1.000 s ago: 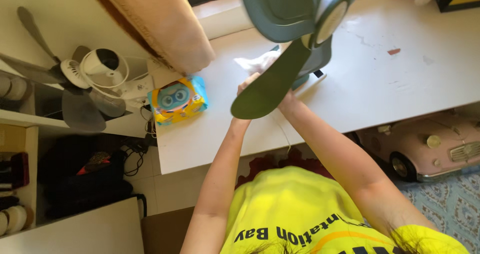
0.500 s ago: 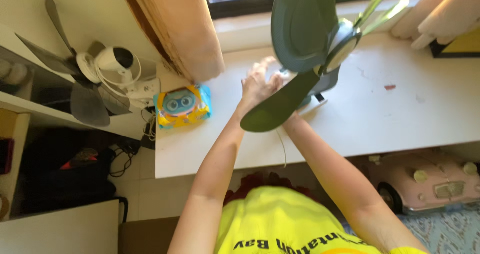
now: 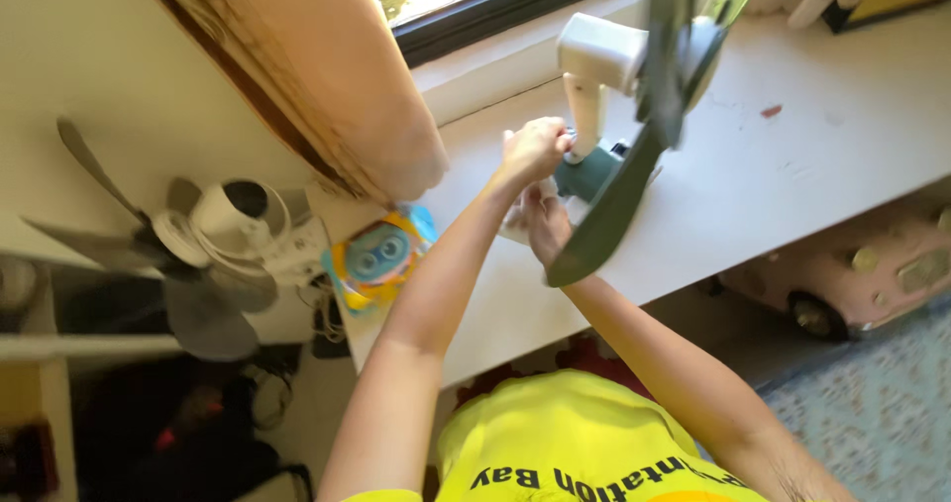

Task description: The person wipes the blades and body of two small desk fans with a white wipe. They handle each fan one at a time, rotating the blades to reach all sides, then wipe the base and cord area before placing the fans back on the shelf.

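Fan stood on the white table near the window sill, dark green blades, white post and motor housing at the back. Top of the blades was cut off by the frame edge; blade nearest the camera was blurred and hid part of the base.

Left hand was fisted at the foot of the white post, just beside the teal base; grip closed, but what it closed on couldn't be made out. Right hand sat below it, fingers partly behind the lower blade, touching a white cloth; whether that grip was closed on the cloth or open couldn't be told.

Other items: bright yellow-and-blue pack w/ cartoon face lay at the table's left edge, partly hidden by the left forearm. Second fan, grey blades, white body, stood left of the table, well apart from the hands. Tan curtain hung over the table's rear corner. Pink toy car showed under the table, mostly hidden. Yellow shirt filled the bottom of the frame.
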